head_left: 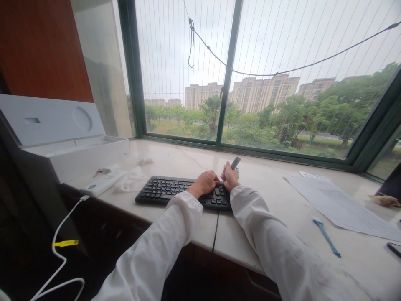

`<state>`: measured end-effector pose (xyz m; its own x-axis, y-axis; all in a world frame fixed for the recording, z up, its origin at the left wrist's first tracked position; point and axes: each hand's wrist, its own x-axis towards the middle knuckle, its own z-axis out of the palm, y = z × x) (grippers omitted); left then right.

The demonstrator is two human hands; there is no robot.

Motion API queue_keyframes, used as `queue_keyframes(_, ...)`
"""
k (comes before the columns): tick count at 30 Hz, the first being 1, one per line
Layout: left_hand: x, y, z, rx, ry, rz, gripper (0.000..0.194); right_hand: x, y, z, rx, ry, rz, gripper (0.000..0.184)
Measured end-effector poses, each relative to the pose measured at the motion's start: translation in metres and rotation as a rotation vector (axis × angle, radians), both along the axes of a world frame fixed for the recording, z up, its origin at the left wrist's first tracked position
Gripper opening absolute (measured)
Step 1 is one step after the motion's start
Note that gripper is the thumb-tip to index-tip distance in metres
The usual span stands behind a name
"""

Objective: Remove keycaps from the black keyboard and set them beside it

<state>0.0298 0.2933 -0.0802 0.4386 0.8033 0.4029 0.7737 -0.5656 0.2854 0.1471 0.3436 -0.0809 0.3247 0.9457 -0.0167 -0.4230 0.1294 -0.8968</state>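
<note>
A black keyboard [169, 188] lies near the counter's front edge, its cable running down over that edge. My left hand [206, 183] rests across the right half of the keyboard, fingers bent together against it with the tips partly hidden. Just to the right, my right hand [231, 177] is closed around a grey pen-like tool [235, 162], whose upper end sticks out above the fist. The tool's lower end is hidden by the hand, close to the keyboard's upper right corner. Both hands are nearly touching.
On the left, an open white box [90, 156] stands behind a white power strip or adapter [103, 183] with a white cable [64, 217]. Crumpled clear plastic [133, 182] lies beside the keyboard. At right are printed paper [341, 205] and a blue brush-like stick [327, 238].
</note>
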Motion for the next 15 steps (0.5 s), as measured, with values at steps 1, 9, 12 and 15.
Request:
queue_keyframes(1,0.000,0.000,0.000,-0.012,-0.004,0.005,0.021,0.000,-0.001,0.001,0.001,0.042,0.024,0.034)
queue_keyframes(9,-0.001,-0.001,0.002,-0.066,-0.019,0.074,0.021,-0.009,-0.016,0.000,0.214,-0.242,0.157,0.044)
queue_keyframes(12,-0.004,-0.002,0.003,-0.091,-0.027,0.158,0.020,-0.011,-0.022,0.002,0.237,-0.371,0.151,0.042)
queue_keyframes(15,-0.007,-0.002,0.003,-0.106,-0.021,0.222,0.018,-0.012,-0.027,0.003,0.260,-0.463,0.161,0.041)
